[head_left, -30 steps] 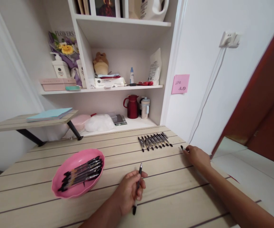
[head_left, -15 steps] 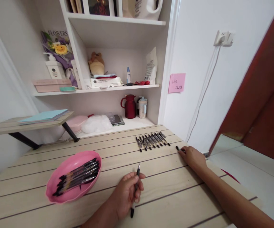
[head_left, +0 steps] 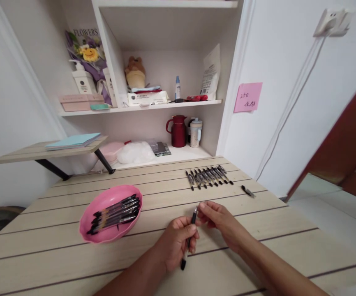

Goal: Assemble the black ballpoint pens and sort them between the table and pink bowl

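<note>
My left hand [head_left: 181,240] is closed round a black pen [head_left: 185,253], held slanting with its bare metal point upward. At that point, the thumb and fingers of my right hand [head_left: 212,216] are pinched together, seeming to touch the pen's tip. A small black-and-grey piece [head_left: 248,191], like a pen cap, lies alone on the table to the right. Farther back, several similar small pieces [head_left: 209,176] lie side by side in a neat row. Several pens [head_left: 116,214] lie together in a pink bowl [head_left: 87,224], left of my hands.
The striped wooden table [head_left: 153,197] meets a white shelf unit [head_left: 141,107] at the back. A small raised stand [head_left: 33,151] with blue paper [head_left: 73,141] stands at the left. A red jug [head_left: 178,132] and a cup [head_left: 195,133] stand on the lower shelf.
My right hand has let go of the small black-and-grey piece at the right and moved left to the pen tip. My left hand still holds the pen. The camera view has shifted.
</note>
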Motion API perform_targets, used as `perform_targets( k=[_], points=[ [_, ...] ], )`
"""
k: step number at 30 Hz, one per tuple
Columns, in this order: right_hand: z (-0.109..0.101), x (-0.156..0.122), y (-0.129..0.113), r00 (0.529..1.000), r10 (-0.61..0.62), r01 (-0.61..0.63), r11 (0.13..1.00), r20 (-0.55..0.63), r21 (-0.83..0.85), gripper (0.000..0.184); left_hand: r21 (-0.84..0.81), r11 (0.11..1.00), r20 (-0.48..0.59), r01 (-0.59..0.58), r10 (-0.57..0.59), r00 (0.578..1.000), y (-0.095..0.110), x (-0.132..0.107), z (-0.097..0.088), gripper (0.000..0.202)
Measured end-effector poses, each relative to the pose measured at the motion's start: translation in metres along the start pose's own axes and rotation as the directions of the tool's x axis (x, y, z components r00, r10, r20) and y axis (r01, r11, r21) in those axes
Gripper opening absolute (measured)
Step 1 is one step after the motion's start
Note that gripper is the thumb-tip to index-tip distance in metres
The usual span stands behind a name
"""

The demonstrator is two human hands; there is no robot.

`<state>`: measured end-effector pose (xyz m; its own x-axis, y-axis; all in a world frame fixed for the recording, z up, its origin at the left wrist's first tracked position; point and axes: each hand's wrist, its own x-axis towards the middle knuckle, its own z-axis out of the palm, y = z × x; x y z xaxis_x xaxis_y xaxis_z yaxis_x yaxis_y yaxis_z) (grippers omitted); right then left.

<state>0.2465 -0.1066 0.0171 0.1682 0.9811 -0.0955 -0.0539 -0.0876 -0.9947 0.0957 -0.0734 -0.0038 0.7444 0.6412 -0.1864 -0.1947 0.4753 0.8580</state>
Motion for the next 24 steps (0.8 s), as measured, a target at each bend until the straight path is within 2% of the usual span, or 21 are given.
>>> perform_targets(
  k=[3,7,12,16,21,24],
  points=[
    [0.021,0.002,0.007,0.999,-0.009,0.014,0.993,-0.043,0.121,0.037,0.019,1.000,-0.011,-0.021,0.021,1.000,0.001,0.000,0.001,0.021],
    [0.026,0.008,0.014,0.993,-0.007,0.033,0.975,-0.117,0.221,0.036,0.013,1.000,-0.061,-0.022,0.023,0.998,0.001,0.001,0.001,0.024],
    [0.028,0.003,0.005,1.000,0.026,-0.028,0.933,0.012,0.360,0.033,-0.017,1.000,-0.056,-0.014,0.013,0.998,0.001,0.001,0.002,0.024],
    [0.028,0.003,0.003,0.999,0.022,-0.033,0.936,0.036,0.350,0.034,-0.026,1.000,-0.055,0.002,-0.004,0.999,0.002,0.000,0.002,0.024],
    [0.027,0.006,0.005,1.000,-0.002,0.000,0.945,0.004,0.326,0.034,-0.053,0.998,-0.039,0.038,-0.040,0.998,0.002,0.001,-0.001,0.026],
    [0.028,0.006,0.004,0.999,0.001,-0.013,0.946,0.037,0.323,0.035,-0.071,0.997,-0.050,0.043,-0.046,0.998,0.002,0.002,-0.001,0.027]
  ],
)
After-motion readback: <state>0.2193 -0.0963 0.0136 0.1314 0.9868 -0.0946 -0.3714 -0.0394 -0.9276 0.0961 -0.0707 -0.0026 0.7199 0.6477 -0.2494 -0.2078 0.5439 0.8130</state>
